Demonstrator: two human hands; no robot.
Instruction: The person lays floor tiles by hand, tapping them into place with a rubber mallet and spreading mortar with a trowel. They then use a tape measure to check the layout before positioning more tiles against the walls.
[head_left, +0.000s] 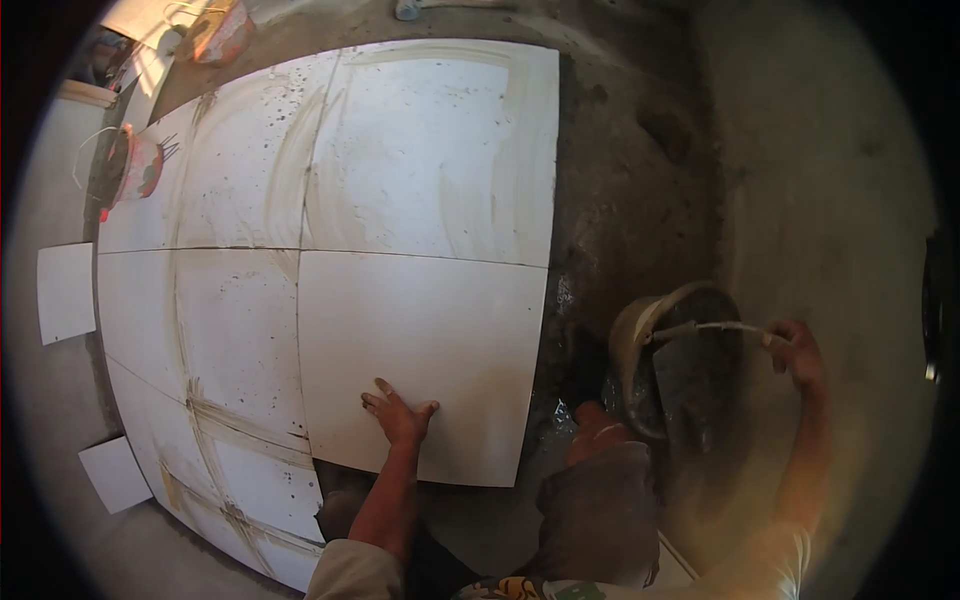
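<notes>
My left hand [400,415] lies with fingers spread on a clean white floor tile [430,320], near the edge closest to me. That tile sits against its neighbours to the left and above. Off to the right, my right hand [797,355] is closed round the handle of a bucket [628,345]. The handle stretches sideways from the rim to my fingers. The bucket's mouth faces up toward me, and its inside looks dark; I cannot make out what it contains. My bent leg [600,440] is beside the bucket.
Other laid tiles [240,170] bear grey smears and spots. Two smaller white tile pieces [66,293] lie at the left. A reddish bucket [145,168] and another bucket [215,35] stand at upper left. Wet dark ground [630,160] runs along the tiles' right side.
</notes>
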